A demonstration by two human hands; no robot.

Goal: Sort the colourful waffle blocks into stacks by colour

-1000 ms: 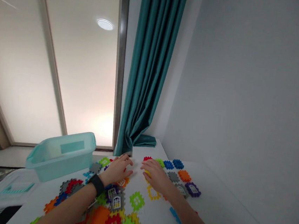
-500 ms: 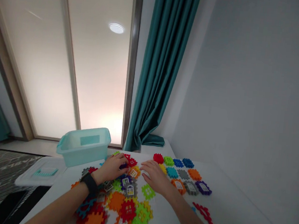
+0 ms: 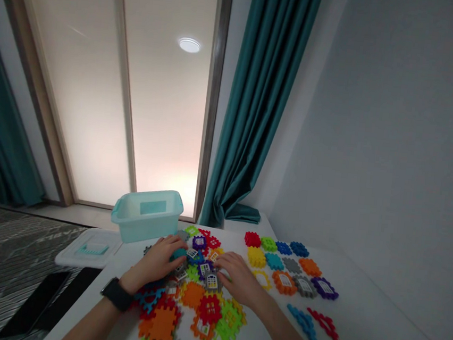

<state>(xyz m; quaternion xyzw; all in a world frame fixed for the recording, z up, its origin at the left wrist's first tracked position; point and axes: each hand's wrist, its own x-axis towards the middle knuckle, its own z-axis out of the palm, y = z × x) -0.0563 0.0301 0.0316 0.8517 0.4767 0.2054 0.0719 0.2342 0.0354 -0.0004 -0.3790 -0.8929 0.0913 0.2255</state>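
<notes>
My left hand (image 3: 158, 258), with a dark watch on the wrist, is over the left side of a pile of plastic interlocking pieces. Its thumb and fingers curve round a teal toothed piece (image 3: 179, 253). My right hand (image 3: 238, 278) hovers at the pile's right side, fingers apart, and nothing shows clearly in them. Close to its fingertips lie an orange window piece (image 3: 214, 255) and a grey window piece (image 3: 212, 281). A purple window piece (image 3: 204, 269) sits between the hands. Nearer to me are a red window piece (image 3: 210, 308) and an orange square piece (image 3: 163, 325).
A teal bin (image 3: 149, 226) stands at the back left, its clear lid (image 3: 88, 247) beside it. On the right, sorted stacks form rows, among them a yellow stack (image 3: 256, 257). Blue strips (image 3: 303, 324) and red strips (image 3: 325, 326) lie in front.
The view has swung left, so things appear further right. My left hand has moved left across the pile to the teal piece. My right hand has shifted left, uncovering a yellow ring-shaped piece.
</notes>
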